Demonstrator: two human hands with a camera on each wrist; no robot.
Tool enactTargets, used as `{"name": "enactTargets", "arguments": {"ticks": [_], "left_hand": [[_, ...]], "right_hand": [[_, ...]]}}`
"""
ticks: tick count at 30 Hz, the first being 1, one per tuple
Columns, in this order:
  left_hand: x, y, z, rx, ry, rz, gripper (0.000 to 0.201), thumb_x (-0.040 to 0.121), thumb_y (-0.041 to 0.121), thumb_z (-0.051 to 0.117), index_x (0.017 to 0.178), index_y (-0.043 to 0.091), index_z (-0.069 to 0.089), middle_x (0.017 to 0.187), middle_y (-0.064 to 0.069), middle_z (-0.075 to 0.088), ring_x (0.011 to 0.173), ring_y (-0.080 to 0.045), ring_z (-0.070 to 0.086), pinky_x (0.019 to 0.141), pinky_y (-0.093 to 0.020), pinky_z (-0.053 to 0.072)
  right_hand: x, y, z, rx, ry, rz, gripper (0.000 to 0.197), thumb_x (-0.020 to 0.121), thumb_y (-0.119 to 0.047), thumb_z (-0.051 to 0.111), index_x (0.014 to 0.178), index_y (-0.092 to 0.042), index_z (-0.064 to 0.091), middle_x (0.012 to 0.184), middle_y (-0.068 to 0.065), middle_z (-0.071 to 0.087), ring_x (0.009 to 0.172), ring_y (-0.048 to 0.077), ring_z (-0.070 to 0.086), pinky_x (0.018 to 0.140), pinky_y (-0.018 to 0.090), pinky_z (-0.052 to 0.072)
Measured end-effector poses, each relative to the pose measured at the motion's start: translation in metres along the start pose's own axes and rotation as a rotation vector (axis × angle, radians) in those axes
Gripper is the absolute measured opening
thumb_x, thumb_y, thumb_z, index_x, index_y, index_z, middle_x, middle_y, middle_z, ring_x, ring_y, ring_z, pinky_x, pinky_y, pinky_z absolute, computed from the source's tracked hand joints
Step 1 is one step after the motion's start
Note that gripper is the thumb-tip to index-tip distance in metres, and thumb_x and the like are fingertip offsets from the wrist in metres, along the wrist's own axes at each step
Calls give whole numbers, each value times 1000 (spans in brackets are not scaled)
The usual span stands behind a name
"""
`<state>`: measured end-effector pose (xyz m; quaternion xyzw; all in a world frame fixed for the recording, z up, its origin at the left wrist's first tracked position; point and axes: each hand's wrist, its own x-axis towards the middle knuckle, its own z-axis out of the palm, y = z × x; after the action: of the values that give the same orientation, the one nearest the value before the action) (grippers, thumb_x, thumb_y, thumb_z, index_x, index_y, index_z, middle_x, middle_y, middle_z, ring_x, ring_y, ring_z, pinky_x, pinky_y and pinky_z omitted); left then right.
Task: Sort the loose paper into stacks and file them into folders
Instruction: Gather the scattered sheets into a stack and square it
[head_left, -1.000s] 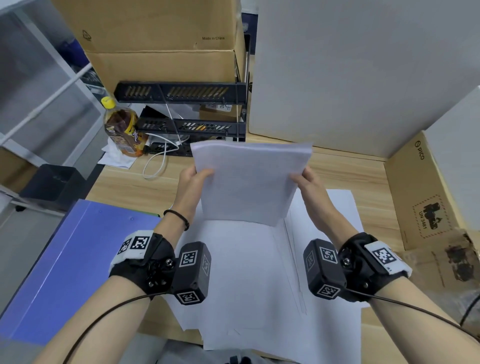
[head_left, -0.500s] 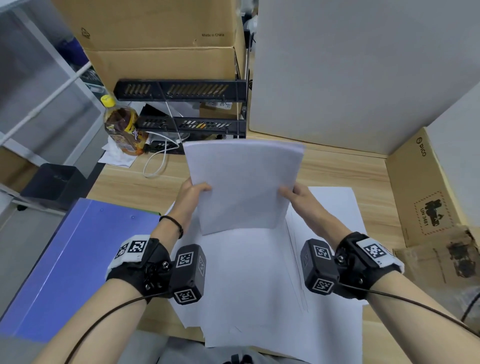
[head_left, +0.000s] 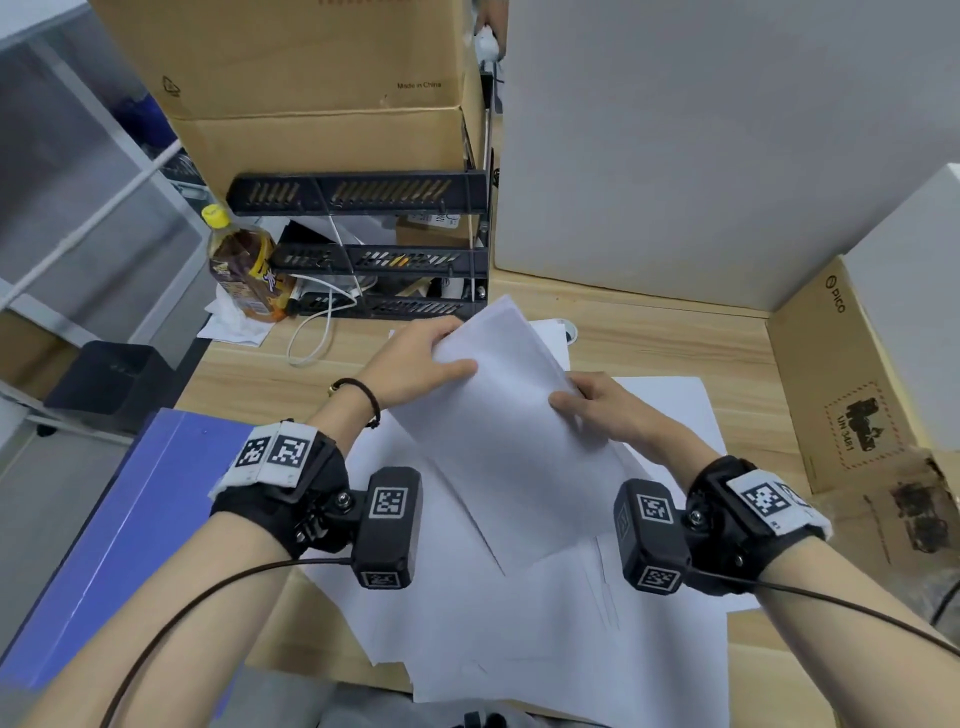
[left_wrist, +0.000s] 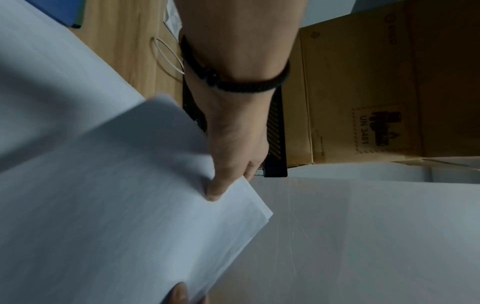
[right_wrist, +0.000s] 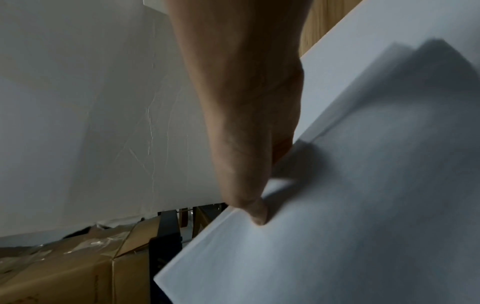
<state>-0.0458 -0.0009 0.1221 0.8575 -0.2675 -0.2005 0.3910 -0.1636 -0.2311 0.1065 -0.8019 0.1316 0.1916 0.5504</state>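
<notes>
Holding a tilted paper stack (head_left: 511, 415) above the counter (head_left: 675, 343), we pinch it in left grip (head_left: 415, 364) and right grip (head_left: 597, 410).

My count from the head view:
One blue folder (head_left: 119, 525) lower left, one bottle (head_left: 244, 270), one black tray rack (head_left: 363, 249), three cardboard boxes, two hands.

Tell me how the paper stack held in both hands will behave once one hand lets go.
The paper stack looks thin, so it would probably droop from the remaining grip. The left hand and right hand pinch opposite edges, which suggests it needs two-sided support. The sheets are loose and smooth, so they may fan apart.
</notes>
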Motion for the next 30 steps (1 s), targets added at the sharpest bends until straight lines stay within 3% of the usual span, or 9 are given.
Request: {"name": "enactTargets", "arguments": {"ticks": [4,8,12,15,18,21,24,26,30], "left_hand": [[-4,-4,3,-167,-66,-46,21,87,26,67,107,20,63,100,6,71,86,-7,68,70,-20,51],[-8,-8,8,-223,-104,-83,28,87,29,68,113,26,62,108,12,69,96,-4,67,80,-21,52],[-10,-14,11,-323,26,-80,24,91,17,63,115,13,62,108,5,70,93,-5,68,79,-19,53],[-11,-25,5,-335,131,-102,21,90,15,63,111,19,62,99,19,70,88,8,65,75,-8,47],[-13,-43,5,-375,241,-161,18,91,11,61,106,22,61,85,29,70,81,10,65,67,-5,47],[-18,-59,15,-423,339,-254,20,92,12,60,112,17,59,98,15,67,81,5,65,67,-9,49],[-22,-65,25,-504,388,-324,25,92,14,60,117,13,60,109,2,68,96,-13,67,84,-28,52],[-21,-63,27,-536,441,-328,25,92,13,59,118,12,61,110,-2,69,100,-20,66,85,-32,53],[-15,-45,20,-535,487,-245,19,92,15,58,109,25,61,110,4,69,99,-13,66,83,-29,52]], "right_hand": [[-6,0,-3,-8,56,-59,14,97,-29,55,91,-21,65,86,-5,69,74,11,64,68,22,50],[-9,2,-6,-4,19,-94,23,97,-31,56,99,-10,66,88,-4,69,74,10,65,66,20,50],[-16,14,-16,91,-19,-58,24,93,-33,63,100,-10,66,88,-4,68,75,9,65,68,22,50],[-23,32,-29,111,-5,14,20,88,-33,70,99,-17,67,84,-6,71,75,10,67,68,22,47],[-30,55,-34,197,63,56,26,86,-27,72,111,-19,68,99,-4,76,90,15,72,72,23,51],[-28,68,-25,396,162,82,28,88,-20,69,114,-12,65,104,0,75,99,20,71,81,27,55],[-17,67,-12,492,162,104,30,89,-22,68,118,-16,63,107,1,75,99,20,71,88,36,55],[-8,61,-6,548,244,125,27,89,-17,67,116,-14,63,103,3,75,92,20,71,82,36,55],[6,39,-12,524,461,63,13,89,-12,65,99,-20,64,107,4,71,92,21,69,73,30,54]]}}
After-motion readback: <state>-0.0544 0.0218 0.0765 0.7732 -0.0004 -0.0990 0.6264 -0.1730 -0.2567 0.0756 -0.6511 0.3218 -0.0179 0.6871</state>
